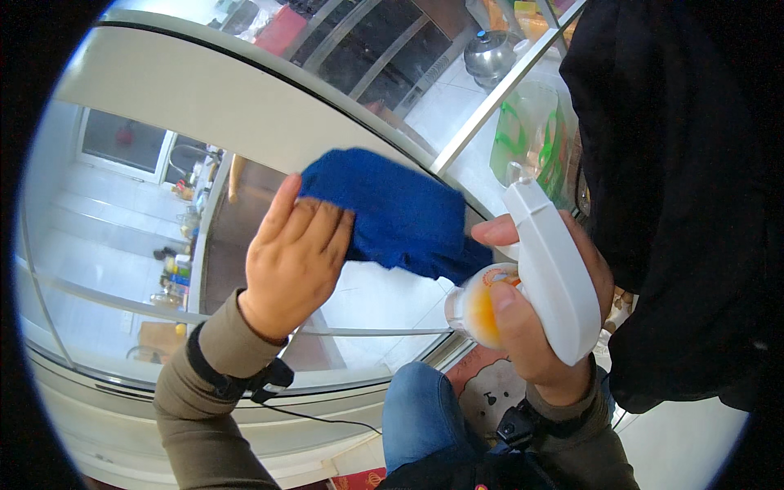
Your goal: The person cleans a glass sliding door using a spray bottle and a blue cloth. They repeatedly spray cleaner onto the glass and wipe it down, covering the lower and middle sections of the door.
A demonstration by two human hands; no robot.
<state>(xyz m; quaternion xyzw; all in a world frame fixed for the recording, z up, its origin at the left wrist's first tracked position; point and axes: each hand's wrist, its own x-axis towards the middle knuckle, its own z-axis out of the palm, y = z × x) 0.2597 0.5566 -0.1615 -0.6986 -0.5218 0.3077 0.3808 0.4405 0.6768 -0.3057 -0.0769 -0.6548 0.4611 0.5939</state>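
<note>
My left hand [297, 260] presses a folded blue cloth [398, 211] against the glass door's wide, light-coloured frame bar [226, 98], its fingers partly hidden by the cloth's left end. My right hand [539, 306] is wrapped around a spray bottle with a white trigger head [551, 269] and an orange and white label [487, 306]. The bottle is tilted, and its nozzle end points up the view, just right of the cloth. One finger lies at the trigger.
Behind the glass at left is a kitchen counter [205, 239] with several items. Beyond the door stand a round metal pot [490, 55] and a clear bag with green handles [530, 135]. Dark fabric [674, 184] hangs at right. A mat with a cartoon face [493, 392] lies below.
</note>
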